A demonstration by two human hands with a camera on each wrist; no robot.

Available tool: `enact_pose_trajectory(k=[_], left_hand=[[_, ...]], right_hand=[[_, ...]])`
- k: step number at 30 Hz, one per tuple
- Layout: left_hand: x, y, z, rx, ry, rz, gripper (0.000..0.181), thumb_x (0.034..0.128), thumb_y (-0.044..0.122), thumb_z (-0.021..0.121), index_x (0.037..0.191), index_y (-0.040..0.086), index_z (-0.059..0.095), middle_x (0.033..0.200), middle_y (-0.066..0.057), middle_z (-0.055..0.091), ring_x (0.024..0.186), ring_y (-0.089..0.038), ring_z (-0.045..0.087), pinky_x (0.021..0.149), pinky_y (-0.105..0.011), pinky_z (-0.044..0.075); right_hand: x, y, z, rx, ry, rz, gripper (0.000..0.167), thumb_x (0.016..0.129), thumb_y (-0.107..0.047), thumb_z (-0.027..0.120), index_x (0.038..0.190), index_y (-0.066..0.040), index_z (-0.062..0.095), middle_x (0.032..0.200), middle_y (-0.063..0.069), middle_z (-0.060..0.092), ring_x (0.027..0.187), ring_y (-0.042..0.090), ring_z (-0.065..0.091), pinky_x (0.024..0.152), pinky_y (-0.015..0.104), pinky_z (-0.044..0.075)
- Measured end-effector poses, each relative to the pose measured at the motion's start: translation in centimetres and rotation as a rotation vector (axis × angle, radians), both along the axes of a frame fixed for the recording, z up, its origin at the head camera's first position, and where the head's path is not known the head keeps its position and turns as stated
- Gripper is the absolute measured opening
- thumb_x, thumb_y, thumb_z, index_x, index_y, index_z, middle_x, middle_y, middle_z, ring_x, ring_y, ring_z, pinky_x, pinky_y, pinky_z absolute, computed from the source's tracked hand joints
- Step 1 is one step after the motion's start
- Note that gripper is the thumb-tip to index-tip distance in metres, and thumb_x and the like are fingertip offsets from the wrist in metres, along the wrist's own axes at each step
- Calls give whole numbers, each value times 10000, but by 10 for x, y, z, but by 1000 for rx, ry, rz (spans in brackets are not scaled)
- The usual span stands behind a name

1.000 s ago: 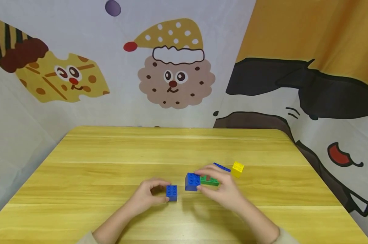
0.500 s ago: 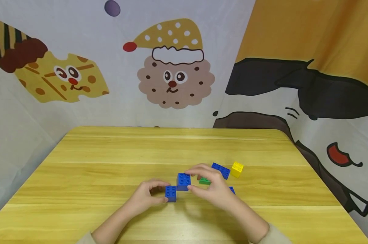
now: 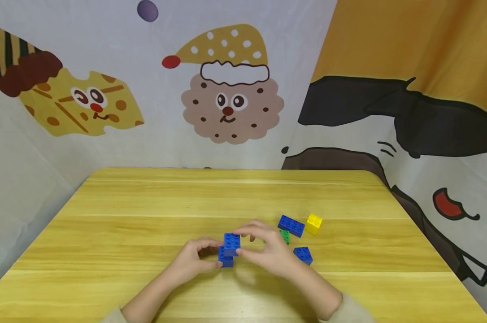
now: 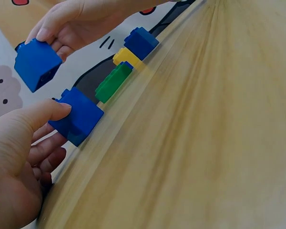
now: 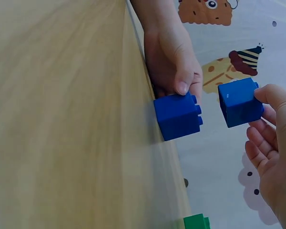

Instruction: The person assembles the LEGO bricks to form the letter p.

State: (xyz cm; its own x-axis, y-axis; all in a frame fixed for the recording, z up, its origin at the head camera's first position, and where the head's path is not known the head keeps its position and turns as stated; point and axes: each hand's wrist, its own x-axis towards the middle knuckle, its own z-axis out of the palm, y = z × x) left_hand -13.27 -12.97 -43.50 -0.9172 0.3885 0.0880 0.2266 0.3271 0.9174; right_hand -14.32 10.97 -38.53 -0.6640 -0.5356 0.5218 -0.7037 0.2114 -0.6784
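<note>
My left hand [image 3: 194, 259] pinches a blue building brick [image 4: 79, 117] between thumb and fingers, and that brick stands on the wooden table [image 3: 154, 202]. Held in my right hand [image 3: 269, 249] by thumb and fingertips is a second blue brick [image 3: 232, 244], studs up. The wrist views show this brick raised above the left-hand one, with a gap between the two. From the head view it covers part of the lower brick's top.
Right of the hands lie a long blue brick [image 3: 291, 225], a yellow brick [image 3: 314, 224], another blue brick [image 3: 303, 255] and a green brick [image 3: 284, 236], partly hidden by my right hand. A patterned cloth [image 3: 235, 157] hangs behind the table.
My right hand has carried its blue brick leftward until it is over the brick in my left hand. The loose bricks on the right have come into fuller view. My left hand stays nearly still.
</note>
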Motion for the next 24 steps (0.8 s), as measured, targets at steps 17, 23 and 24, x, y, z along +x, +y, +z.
enact_pose_trajectory(k=[17, 23, 24], left_hand=[[0, -1, 0, 37, -13, -2, 354, 756, 150, 809, 1084, 82, 695, 1034, -15, 660, 964, -231, 572, 824, -331, 466], [0, -1, 0, 40, -12, -7, 344, 756, 153, 810, 1074, 83, 698, 1036, -18, 659, 963, -230, 574, 834, -335, 466], [0, -1, 0, 39, -12, -9, 346, 756, 152, 811, 1075, 82, 697, 1035, -18, 659, 962, -230, 575, 833, -335, 467]], right_hand=[[-4, -10, -7, 91, -103, -2, 337, 851, -180, 736, 1179, -158, 663, 1111, -56, 630, 937, 211, 564, 766, 353, 493], [-5, -11, -9, 116, -119, -11, 334, 840, -177, 749, 1165, -177, 672, 1112, -85, 622, 917, 166, 560, 755, 325, 486], [-5, -11, -9, 117, -118, -11, 333, 838, -176, 752, 1161, -176, 673, 1108, -86, 622, 912, 171, 561, 752, 327, 487]])
